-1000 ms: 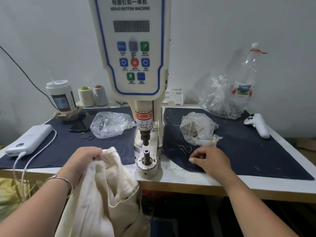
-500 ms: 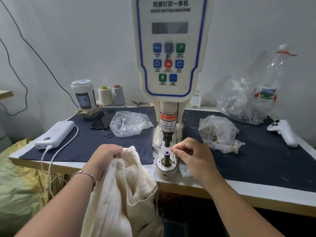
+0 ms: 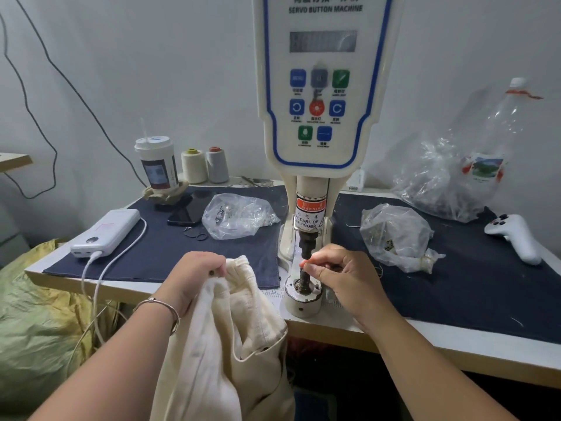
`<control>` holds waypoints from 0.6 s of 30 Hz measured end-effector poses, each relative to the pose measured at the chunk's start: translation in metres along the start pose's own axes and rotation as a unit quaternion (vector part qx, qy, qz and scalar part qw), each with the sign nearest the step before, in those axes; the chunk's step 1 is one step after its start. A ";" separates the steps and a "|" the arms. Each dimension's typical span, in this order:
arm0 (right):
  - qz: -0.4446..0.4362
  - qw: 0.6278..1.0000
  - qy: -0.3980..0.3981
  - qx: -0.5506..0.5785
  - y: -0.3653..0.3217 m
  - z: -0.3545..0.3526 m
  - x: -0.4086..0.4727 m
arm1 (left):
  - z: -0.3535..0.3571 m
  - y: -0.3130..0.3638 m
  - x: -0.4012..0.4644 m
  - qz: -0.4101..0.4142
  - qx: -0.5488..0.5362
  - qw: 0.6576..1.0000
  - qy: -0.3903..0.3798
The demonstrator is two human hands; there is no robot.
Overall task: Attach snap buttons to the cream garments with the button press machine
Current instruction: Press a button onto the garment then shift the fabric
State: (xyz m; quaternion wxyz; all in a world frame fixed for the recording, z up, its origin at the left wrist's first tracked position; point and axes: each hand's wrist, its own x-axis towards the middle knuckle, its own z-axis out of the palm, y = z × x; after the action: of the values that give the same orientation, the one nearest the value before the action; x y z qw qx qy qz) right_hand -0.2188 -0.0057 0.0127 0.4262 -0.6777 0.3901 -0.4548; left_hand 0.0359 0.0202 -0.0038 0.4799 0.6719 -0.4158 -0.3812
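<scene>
1. The right hand (image 3: 340, 275) pinches something small over the upright die post (image 3: 304, 279) at the table's front edge.
2. The left hand (image 3: 194, 271) grips the cream garment (image 3: 230, 344), just left of the post, hanging off that edge.

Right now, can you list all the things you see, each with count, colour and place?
press: 1, cream with blue trim, table centre
die: 1, white base, under the press head
garment: 1, cream, at the table's front edge
mats: 2, navy, either side of the press
bags: 3, clear, on the mats
spools: 2, cream and grey, back left
cup: 1, white, back left
power bank: 1, white, left
phone: 1, black, left mat
controller: 1, white, right
bottle: 1, clear, back right
left hand: grips the garment
right hand: fingers pinched at the die post
</scene>
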 end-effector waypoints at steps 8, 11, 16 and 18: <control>-0.030 0.998 0.010 -0.057 -0.002 -0.002 0.001 | 0.000 0.002 -0.002 0.011 0.005 1.000 -0.008; -0.041 0.997 0.013 -0.059 -0.002 -0.002 0.000 | 0.000 0.002 -0.002 0.009 0.008 1.000 -0.008; -0.053 0.996 0.009 -0.071 -0.002 -0.004 -0.004 | -0.001 0.003 -0.003 0.005 0.011 1.000 -0.003; -0.052 0.994 0.017 -0.089 -0.003 -0.006 -0.007 | -0.001 0.004 -0.005 0.008 0.013 1.000 -0.003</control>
State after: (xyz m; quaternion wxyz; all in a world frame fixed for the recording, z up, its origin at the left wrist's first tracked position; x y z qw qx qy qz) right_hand -0.2262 0.0007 0.0146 0.3330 -0.7249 0.4003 -0.4510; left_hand 0.0344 0.0244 0.0010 0.4731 0.6732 -0.4276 -0.3743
